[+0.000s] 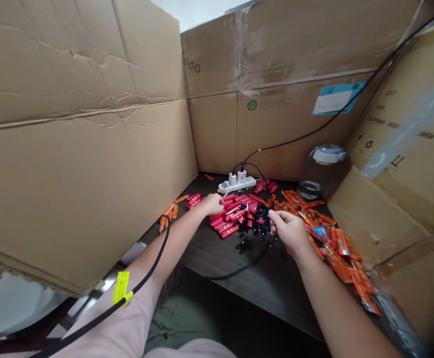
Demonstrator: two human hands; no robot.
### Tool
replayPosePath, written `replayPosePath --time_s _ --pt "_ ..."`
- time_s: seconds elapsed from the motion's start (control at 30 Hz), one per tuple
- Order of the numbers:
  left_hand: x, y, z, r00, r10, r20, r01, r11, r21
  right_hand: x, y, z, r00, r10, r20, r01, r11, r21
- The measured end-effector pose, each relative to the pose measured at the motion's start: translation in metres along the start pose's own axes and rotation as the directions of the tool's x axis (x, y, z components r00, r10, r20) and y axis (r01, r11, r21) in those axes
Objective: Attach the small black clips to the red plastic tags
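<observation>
My left hand (213, 204) is closed at the left end of a pile of red flat packets (229, 226); its fingertips are turned away, so I cannot make out what they hold. On the right, my right hand (287, 227) makes a pinch of thumb and forefinger beside a heap of small black pieces (256, 221). Whatever lies in that pinch is too small or hidden to name. The black pieces lie between my hands, against the red packets. Orange packets (331, 243) spread in a long pile just right of my right hand.
A white power strip (237, 185) with plugged-in adapters stands behind the red pile. Cardboard walls (217, 134) enclose the dark table (209, 251). A black cable (302, 136) hangs across the right; another (142, 283) crosses my left arm. A clear lidded container (327, 155) stands back right.
</observation>
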State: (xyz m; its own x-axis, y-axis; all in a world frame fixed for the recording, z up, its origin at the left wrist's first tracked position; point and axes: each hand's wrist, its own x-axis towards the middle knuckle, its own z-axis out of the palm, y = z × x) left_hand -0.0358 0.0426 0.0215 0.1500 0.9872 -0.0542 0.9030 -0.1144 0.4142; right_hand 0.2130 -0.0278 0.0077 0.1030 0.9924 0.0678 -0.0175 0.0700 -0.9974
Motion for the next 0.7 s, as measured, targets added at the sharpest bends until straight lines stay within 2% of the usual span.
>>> replayPosePath --time_s 0.07,0.13,0.3,0.43,0.53,0.63,0.7 --pt "0.004 0.002 -0.001 0.999 -0.026 0.043 0.026 1.0 -0.002 -0.001 -0.001 0.0 1.0 -0.002 -0.004 0.002 1.0 -0.024" --pt "0.004 0.005 -0.002 0.998 -0.039 0.039 0.039 0.999 -0.012 -0.001 -0.001 0.001 1.0 -0.005 -0.015 0.004 0.999 -0.045" --pt "-0.007 0.007 0.002 0.994 -0.026 -0.109 0.013 0.994 -0.11 0.002 0.002 0.001 0.999 -0.027 -0.035 0.024 0.995 -0.099" --pt "-0.018 -0.003 0.005 0.971 -0.026 -0.238 -0.041 0.961 -0.274 0.004 0.005 -0.001 0.997 -0.063 -0.037 0.055 0.983 -0.176" --pt "-0.025 -0.012 0.011 0.954 -0.052 -0.295 -0.089 0.892 -0.443 0.004 0.008 -0.002 0.995 -0.1 -0.026 0.09 0.961 -0.262" --pt "-0.03 -0.013 0.02 0.959 -0.079 -0.271 -0.118 0.76 -0.639 0.002 0.012 -0.003 0.988 -0.156 -0.003 0.145 0.925 -0.352" --pt "-0.033 -0.009 0.028 0.968 -0.086 -0.235 -0.124 0.653 -0.748 -0.002 0.013 -0.001 0.962 -0.247 0.118 0.274 0.856 -0.439"
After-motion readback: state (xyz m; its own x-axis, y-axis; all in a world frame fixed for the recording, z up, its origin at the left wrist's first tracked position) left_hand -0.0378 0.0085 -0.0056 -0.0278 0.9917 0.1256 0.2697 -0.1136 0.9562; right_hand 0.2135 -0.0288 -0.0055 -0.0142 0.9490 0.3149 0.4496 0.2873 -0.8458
